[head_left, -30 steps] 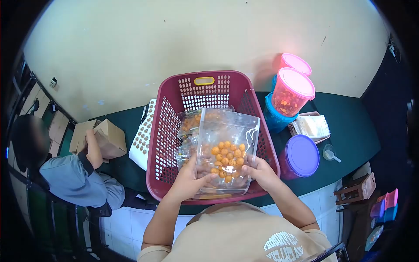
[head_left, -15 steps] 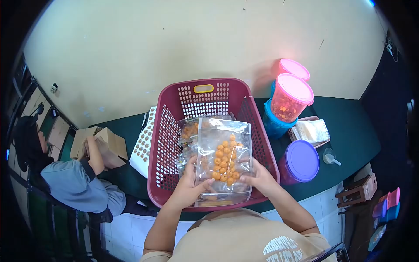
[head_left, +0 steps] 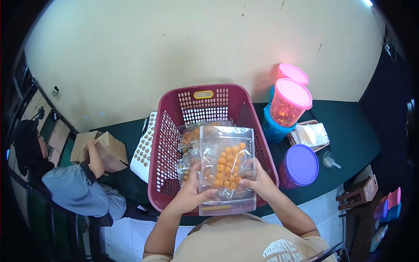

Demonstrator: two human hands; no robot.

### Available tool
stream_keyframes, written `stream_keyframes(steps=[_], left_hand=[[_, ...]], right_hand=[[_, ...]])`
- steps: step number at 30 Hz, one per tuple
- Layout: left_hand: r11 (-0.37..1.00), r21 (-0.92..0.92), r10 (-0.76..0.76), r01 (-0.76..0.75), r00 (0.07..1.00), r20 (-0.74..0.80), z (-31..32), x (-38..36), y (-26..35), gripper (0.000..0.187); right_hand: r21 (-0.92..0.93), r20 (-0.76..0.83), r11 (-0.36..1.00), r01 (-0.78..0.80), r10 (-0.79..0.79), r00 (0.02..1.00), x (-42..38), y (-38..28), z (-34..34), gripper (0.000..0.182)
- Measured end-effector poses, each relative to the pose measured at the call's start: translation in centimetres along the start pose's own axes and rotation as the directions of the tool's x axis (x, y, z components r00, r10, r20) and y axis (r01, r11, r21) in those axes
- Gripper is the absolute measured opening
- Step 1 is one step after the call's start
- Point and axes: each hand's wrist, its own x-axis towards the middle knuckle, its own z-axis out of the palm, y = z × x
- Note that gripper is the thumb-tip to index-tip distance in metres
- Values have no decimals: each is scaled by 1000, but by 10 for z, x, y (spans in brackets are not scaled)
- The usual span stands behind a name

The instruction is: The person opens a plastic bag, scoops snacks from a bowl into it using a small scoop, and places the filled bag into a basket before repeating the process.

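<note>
A clear plastic pouch (head_left: 227,144) with round orange snack pieces (head_left: 229,168) inside is held up in front of me, over the near side of a maroon laundry-style basket (head_left: 257,135). My left hand (head_left: 194,190) grips the pouch's left edge, thumb on the front and fingers behind. On its right edge my right hand (head_left: 257,180) holds it the same way. Beneath and behind it, more filled clear pouches (head_left: 188,136) lie inside the basket; the held pouch partly hides them.
Left of the basket lies a sheet of round stickers (head_left: 145,153). Farther left, a person (head_left: 78,187) handles a cardboard box (head_left: 111,150). At right stand a pink-lidded tub (head_left: 290,107), a purple-lidded tub (head_left: 301,165), a tray of white packets (head_left: 310,134) and a small scoop (head_left: 331,161).
The pouch, still in both hands, appears slightly lower and farther right in view. Inside it, the orange pieces have shifted a little. The whole scene sits slightly lower in the frame.
</note>
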Motion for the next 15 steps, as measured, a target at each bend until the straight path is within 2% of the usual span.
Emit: stream_keyframes(steps=[2,3,5,6,7,9,10,13,14,15], left_hand=[[999,23,-27,27,999,29,1,-1,3,88],[997,46,-57,55,997,58,2,-2,5,89],[998,15,-64,64,998,19,6,-1,5,90],[997,-17,-75,75,997,-19,7,-1,5,91],[997,-16,-73,73,997,-19,7,-1,7,91],[986,19,-164,166,983,-80,7,0,13,89],[986,19,-161,163,984,-82,6,0,12,89],[992,11,-124,125,989,-75,-1,4,-5,86],[983,174,83,-66,992,-90,-8,9,-23,85],[910,332,286,-248,956,-71,-7,12,-22,84]], right_hand=[[-2,-54,994,105,-105,993,3,8,-2,54],[-3,-54,994,107,-107,993,2,7,-2,54],[14,3,1000,-6,6,1000,0,3,-5,58],[13,4,1000,-4,4,1000,0,3,-4,58],[-32,4,997,69,-69,998,0,6,-3,65],[-121,2,972,201,-202,979,4,13,-1,77],[-123,5,972,202,-203,979,3,14,-2,77],[-244,-11,967,77,-83,997,1,8,2,78],[-245,-8,966,79,-84,996,1,7,3,78],[-236,-2,971,39,-41,999,1,6,2,78]])
